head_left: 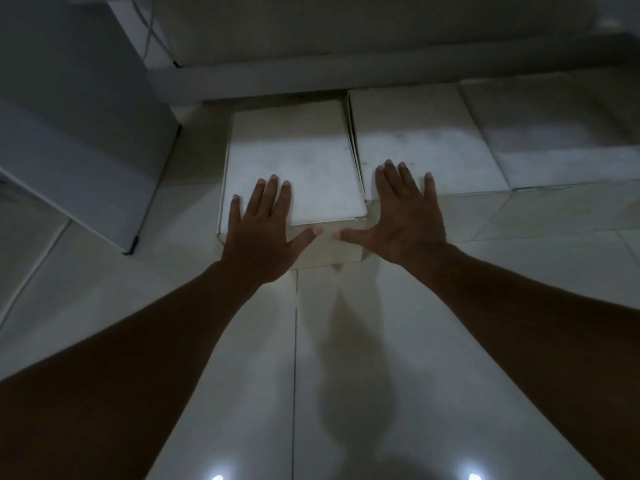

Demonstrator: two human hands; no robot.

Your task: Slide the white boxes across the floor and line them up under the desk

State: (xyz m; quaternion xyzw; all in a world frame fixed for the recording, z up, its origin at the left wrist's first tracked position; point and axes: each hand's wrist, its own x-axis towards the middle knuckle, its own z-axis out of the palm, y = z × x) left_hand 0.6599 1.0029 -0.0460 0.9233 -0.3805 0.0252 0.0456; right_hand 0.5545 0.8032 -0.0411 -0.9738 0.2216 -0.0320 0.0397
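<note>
we are low over a pale tiled floor (363, 341) in dim light, with the underside of the desk (346, 36) shadowing the far wall and a white panel (86, 150) leaning in at the left. our left hand (261, 233) lies flat with fingers spread on the near left corner of the box (294, 168) we are moving; our right hand (405, 216) is also flat and splayed, over the box's near right corner and lapping onto the neighbouring box (426, 140). neither hand grips anything.

to finish this push well, we judge the right hand should shift fully onto the near box, so both palms drive evenly and it does not twist. its front edge sits proud of the neighbour's, so it probably needs to go further back until the fronts run flush.

the box is plain white card, flat-topped, faintly smudged, its right edge touching the neighbour. a third box (554, 133) continues the row to the right.
</note>
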